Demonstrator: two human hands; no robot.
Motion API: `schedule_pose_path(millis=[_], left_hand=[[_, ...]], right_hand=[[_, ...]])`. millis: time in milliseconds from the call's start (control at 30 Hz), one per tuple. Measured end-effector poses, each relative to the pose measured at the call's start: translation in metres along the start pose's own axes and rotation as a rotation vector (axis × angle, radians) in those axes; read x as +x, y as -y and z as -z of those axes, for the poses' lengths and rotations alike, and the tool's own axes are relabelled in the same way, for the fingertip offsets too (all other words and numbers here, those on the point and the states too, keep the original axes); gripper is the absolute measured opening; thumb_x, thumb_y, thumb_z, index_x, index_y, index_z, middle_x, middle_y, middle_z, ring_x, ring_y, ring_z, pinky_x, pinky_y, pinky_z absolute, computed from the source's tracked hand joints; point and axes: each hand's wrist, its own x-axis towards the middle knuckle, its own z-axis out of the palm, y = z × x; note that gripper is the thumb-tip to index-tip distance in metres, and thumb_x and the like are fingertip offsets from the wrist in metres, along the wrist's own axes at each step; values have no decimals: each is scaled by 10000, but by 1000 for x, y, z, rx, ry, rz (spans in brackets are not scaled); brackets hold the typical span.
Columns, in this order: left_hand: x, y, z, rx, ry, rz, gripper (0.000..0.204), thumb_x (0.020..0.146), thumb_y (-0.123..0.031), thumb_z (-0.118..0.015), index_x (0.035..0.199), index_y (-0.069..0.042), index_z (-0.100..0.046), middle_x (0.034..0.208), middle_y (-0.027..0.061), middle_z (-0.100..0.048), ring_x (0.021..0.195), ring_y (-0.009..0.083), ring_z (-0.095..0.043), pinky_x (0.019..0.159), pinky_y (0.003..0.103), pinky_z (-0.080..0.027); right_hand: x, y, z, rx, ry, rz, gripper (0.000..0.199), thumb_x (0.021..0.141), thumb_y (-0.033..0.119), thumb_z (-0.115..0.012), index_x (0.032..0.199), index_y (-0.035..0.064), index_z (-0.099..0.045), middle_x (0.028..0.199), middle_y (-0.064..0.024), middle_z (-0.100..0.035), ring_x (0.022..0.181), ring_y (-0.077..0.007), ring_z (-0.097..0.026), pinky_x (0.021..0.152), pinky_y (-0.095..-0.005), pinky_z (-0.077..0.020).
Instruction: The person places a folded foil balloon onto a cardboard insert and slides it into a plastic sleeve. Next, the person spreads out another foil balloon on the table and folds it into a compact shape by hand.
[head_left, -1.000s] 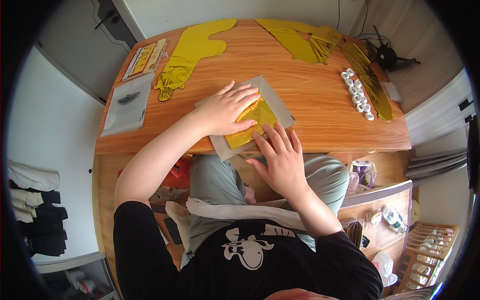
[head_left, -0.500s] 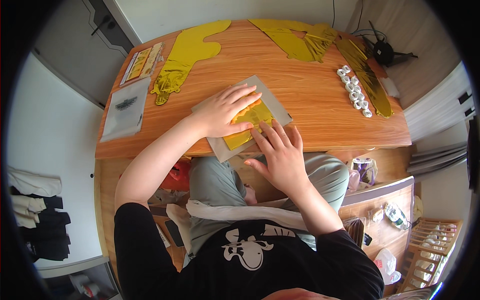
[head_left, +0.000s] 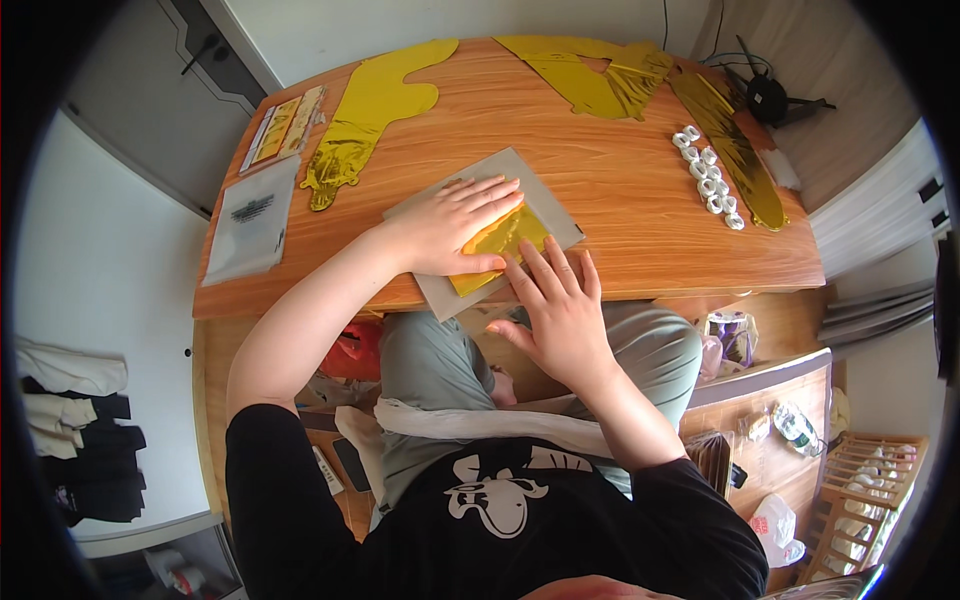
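A folded sheet of shiny gold foil [head_left: 505, 232] lies on a grey flat board [head_left: 548, 203] near the front edge of the desk. Over the foil's left part my left hand [head_left: 452, 226] rests flat, fingers stretched out and thumb pointing right. My right hand [head_left: 562, 312] is spread at the foil's lower right, its fingertips touching the foil and its thumb held apart. Neither hand grips anything. Much of the foil's left side is hidden under my left hand. The board's front corner juts past the desk edge.
Flat gold foil balloons lie at the back left [head_left: 385, 95], back middle [head_left: 580, 80] and right [head_left: 740, 150]. Small white rolls [head_left: 707, 172] sit at the right. Clear plastic bags [head_left: 240, 240] and printed packets [head_left: 285, 130] lie left. A black router [head_left: 767, 98] stands back right.
The fingers of my left hand have drawn closer together on the foil. My right hand stays in almost the same place, and the foil and board have hardly moved.
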Motion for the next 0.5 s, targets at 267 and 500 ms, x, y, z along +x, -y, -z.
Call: schedule_pose_path(millis=[267,500], left_hand=[[7,13,-10,-13,-68,-69,946,925,-664,-609,1622,-93,-321,1689,125,-306,1560,294,-286,1271,490,-248],[43,37,-11,-86,-109,-162,934,836,-474,-734,1623,-151,-350,1695,59,-318,1563,262,-287,1285,470,-240]], right_hand=[[1,-6,4,350,-226,83,229,831,130,-787,1051,88,-738,1086,-55,-711,1075,-289,-660,939,-422,-509],[42,6,-1,474,-143,287,212,846,97,-742,1054,98,-701,1039,-64,-645,1007,-293,-627,840,-399,-499]])
